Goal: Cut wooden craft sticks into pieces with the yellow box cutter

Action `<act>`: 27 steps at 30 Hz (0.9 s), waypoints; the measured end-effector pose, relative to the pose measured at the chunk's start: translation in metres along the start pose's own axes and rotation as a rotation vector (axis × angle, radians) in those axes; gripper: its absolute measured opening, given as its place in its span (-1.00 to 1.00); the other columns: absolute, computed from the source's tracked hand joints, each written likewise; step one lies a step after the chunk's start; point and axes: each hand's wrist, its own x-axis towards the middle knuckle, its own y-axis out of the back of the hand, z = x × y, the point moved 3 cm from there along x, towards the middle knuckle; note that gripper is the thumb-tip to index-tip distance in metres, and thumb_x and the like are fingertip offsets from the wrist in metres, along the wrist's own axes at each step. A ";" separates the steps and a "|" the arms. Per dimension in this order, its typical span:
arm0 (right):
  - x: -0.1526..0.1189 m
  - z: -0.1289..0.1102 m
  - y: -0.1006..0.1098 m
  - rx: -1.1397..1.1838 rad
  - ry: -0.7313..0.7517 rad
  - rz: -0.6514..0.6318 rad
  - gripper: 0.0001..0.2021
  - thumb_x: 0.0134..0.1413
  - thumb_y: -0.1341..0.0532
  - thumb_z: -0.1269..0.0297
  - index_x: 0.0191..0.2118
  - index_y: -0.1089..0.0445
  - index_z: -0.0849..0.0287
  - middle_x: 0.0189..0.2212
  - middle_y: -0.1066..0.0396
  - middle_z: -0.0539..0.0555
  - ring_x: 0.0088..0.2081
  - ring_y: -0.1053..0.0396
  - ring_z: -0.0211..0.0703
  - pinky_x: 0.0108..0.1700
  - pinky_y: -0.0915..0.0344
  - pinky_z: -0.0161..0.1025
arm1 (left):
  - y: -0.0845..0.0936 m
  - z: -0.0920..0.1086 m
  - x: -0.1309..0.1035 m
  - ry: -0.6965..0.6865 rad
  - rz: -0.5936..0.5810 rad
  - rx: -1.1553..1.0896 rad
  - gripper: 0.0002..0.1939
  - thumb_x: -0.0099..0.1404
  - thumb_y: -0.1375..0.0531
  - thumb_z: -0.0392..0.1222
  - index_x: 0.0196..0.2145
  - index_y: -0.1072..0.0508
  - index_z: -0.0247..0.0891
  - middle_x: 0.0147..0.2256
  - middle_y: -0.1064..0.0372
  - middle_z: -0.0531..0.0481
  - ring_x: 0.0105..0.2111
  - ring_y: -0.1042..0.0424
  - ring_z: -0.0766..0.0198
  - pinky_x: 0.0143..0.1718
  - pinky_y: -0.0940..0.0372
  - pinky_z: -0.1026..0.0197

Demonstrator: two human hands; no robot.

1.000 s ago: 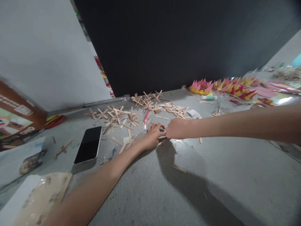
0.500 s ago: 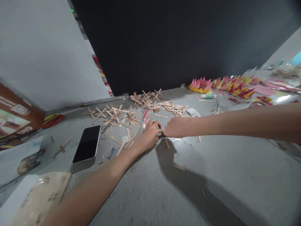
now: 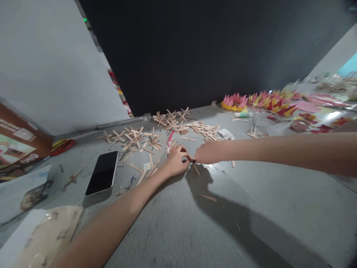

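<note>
Head view puts the left hand (image 3: 177, 160) and right hand (image 3: 206, 152) almost touching, low over the grey worktop (image 3: 267, 212). Between them a wooden stick (image 3: 196, 169) pokes out toward the wearer, a small dark piece (image 3: 193, 161) at its far end. The left thumb and forefinger are bent into a narrow ring and seem to pinch that end; the right fingers are curled out of sight, so I cannot tell what they hold.

With so little to grip, the stick could probably twist or slip out if either hand pulls unevenly. Both hands partly cover the join, so a crooked angle might go unnoticed. Lifting the left wrist carelessly could nudge the pink-and-clear strip (image 3: 170, 140) just behind it, or scatter the crossed sticks (image 3: 136, 136) beyond.
</note>
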 end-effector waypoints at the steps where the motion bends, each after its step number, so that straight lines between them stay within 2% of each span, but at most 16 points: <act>1: -0.003 0.003 -0.001 0.033 -0.006 -0.030 -0.75 0.37 -0.19 0.32 -0.37 -0.51 0.20 -0.47 -0.50 0.11 -0.38 -0.47 -0.10 -0.26 -0.29 -0.18 | 0.000 0.000 -0.001 0.017 0.006 -0.015 -0.87 0.33 -0.33 -0.27 -0.27 -0.72 -0.12 -0.08 -0.42 -0.10 0.02 -0.34 0.01 0.14 -0.25 -0.06; 3: -0.010 0.011 -0.003 0.113 -0.009 -0.106 -0.62 0.45 -0.11 0.18 -0.39 -0.48 0.21 -0.55 -0.45 0.09 -0.49 -0.41 -0.14 -0.34 -0.27 -0.20 | 0.000 -0.001 -0.002 0.034 0.013 -0.030 -0.93 0.32 -0.39 -0.14 -0.26 -0.72 -0.09 -0.07 -0.40 -0.09 0.01 -0.37 0.00 0.13 -0.25 -0.08; 6: -0.025 0.026 -0.006 0.262 -0.025 -0.190 -0.47 0.52 0.04 -0.03 -0.34 -0.45 0.20 -0.62 -0.39 0.02 -0.64 -0.31 -0.23 -0.48 -0.23 -0.28 | 0.000 -0.002 -0.004 0.063 0.019 -0.042 -0.92 0.32 -0.41 -0.08 -0.30 -0.71 -0.08 -0.08 -0.39 -0.07 0.03 -0.37 0.00 0.14 -0.24 -0.10; 8: -0.034 0.036 -0.010 0.337 -0.040 -0.167 -0.42 0.55 0.17 -0.06 -0.26 -0.42 0.18 -0.58 -0.40 0.01 -0.65 -0.29 -0.28 -0.52 -0.23 -0.32 | 0.000 -0.001 -0.004 0.060 0.021 -0.068 -0.91 0.33 -0.42 -0.10 -0.33 -0.68 -0.11 -0.09 -0.41 -0.05 0.03 -0.36 0.01 0.15 -0.23 -0.08; 9: -0.038 0.040 -0.013 0.385 -0.056 -0.125 -0.42 0.56 0.21 -0.07 -0.24 -0.39 0.17 -0.56 -0.41 0.00 -0.65 -0.29 -0.29 -0.53 -0.23 -0.33 | 0.000 -0.001 -0.004 0.048 0.022 -0.080 -0.90 0.33 -0.43 -0.12 -0.34 -0.67 -0.13 -0.09 -0.42 -0.04 0.04 -0.36 0.02 0.15 -0.23 -0.07; 12: -0.046 0.051 -0.025 0.695 -0.167 0.100 -0.52 0.52 0.07 -0.12 -0.25 -0.34 0.13 -0.58 -0.36 -0.03 -0.69 -0.25 -0.28 -0.61 -0.18 -0.32 | -0.002 0.003 -0.004 0.048 0.019 -0.119 -0.88 0.31 -0.44 -0.18 -0.36 -0.61 -0.20 -0.10 -0.45 -0.05 0.03 -0.35 0.03 0.12 -0.24 -0.02; 15: -0.043 0.053 -0.037 0.835 -0.168 0.330 -0.61 0.51 0.03 -0.05 -0.25 -0.30 0.09 -0.58 -0.35 -0.07 -0.70 -0.25 -0.28 -0.61 -0.18 -0.30 | -0.006 0.007 -0.007 0.160 0.034 -0.137 -0.83 0.31 -0.44 -0.23 -0.38 -0.53 -0.24 -0.19 -0.47 -0.07 -0.01 -0.35 0.01 0.03 -0.25 0.01; 17: -0.037 0.051 -0.045 0.929 -0.182 0.457 -0.68 0.50 0.00 -0.02 -0.22 -0.27 0.07 -0.57 -0.36 -0.09 -0.70 -0.25 -0.27 -0.59 -0.20 -0.29 | -0.009 0.012 -0.010 0.202 0.051 -0.206 -0.86 0.41 -0.32 -0.28 -0.33 -0.47 -0.22 -0.21 -0.46 -0.06 -0.06 -0.39 0.07 -0.04 -0.26 0.07; 19: -0.029 0.047 -0.053 1.053 -0.187 0.562 -0.73 0.50 -0.01 -0.04 -0.07 -0.23 0.05 -0.55 -0.36 -0.14 -0.68 -0.26 -0.24 -0.60 -0.20 -0.29 | -0.011 0.015 -0.013 0.295 0.082 -0.355 -0.86 0.53 -0.14 -0.26 -0.25 -0.40 -0.20 -0.31 -0.44 0.01 -0.27 -0.41 0.18 -0.22 -0.25 0.16; 21: -0.023 0.043 -0.060 1.135 -0.169 0.675 -0.71 0.50 -0.01 -0.06 0.03 -0.19 0.03 -0.52 -0.36 -0.16 -0.65 -0.28 -0.22 -0.59 -0.21 -0.28 | -0.013 0.015 -0.014 0.363 0.112 -0.556 -0.82 0.61 -0.02 -0.12 -0.15 -0.35 -0.17 -0.44 -0.39 0.11 -0.45 -0.36 0.25 -0.35 -0.20 0.22; 24: -0.016 0.039 -0.070 1.068 -0.157 0.826 -0.72 0.51 -0.05 -0.02 0.06 -0.23 0.04 -0.48 -0.38 -0.13 -0.56 -0.32 -0.22 -0.48 -0.24 -0.27 | -0.012 0.012 -0.013 0.389 0.143 -0.741 -0.70 0.58 -0.08 0.09 -0.12 -0.39 -0.19 -0.48 -0.40 0.13 -0.49 -0.36 0.28 -0.38 -0.20 0.25; 27: -0.013 0.037 -0.075 0.882 -0.147 0.871 -0.74 0.45 -0.16 0.03 0.03 -0.36 0.07 -0.45 -0.40 -0.09 -0.47 -0.32 -0.21 -0.38 -0.22 -0.25 | -0.011 0.009 -0.010 0.411 0.111 -0.813 -0.66 0.49 -0.20 0.12 -0.20 -0.48 -0.23 -0.47 -0.44 0.07 -0.44 -0.43 0.26 -0.34 -0.24 0.25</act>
